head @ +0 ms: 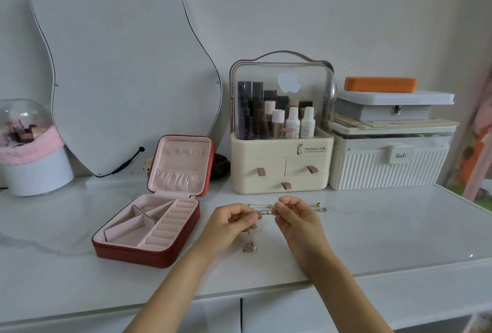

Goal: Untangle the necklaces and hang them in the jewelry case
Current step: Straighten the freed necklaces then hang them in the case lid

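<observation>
A white marbled surface (372, 239) runs wall to wall, and a wavy-edged mirror (119, 66) leans against the wall at its back left. To the right of the mirror stands a cream cosmetics organizer (282, 167) with a clear domed lid and bottles inside, and beside that a white ribbed storage box (388, 173) stacked with flat boxes, an orange case (380, 84) on top. At far left sits a glass dome on a white base (34, 173). Nearer the front, left of centre, the red jewelry case (149, 231) lies open, its pink-lined lid upright and its compartments showing. Just right of it the left hand (231, 223) and right hand (298, 216) both pinch the tangled necklaces (266, 210), fingers curled on the chains. Chain ends trail right onto the surface, and a small pendant (249, 247) dangles below the left hand.
</observation>
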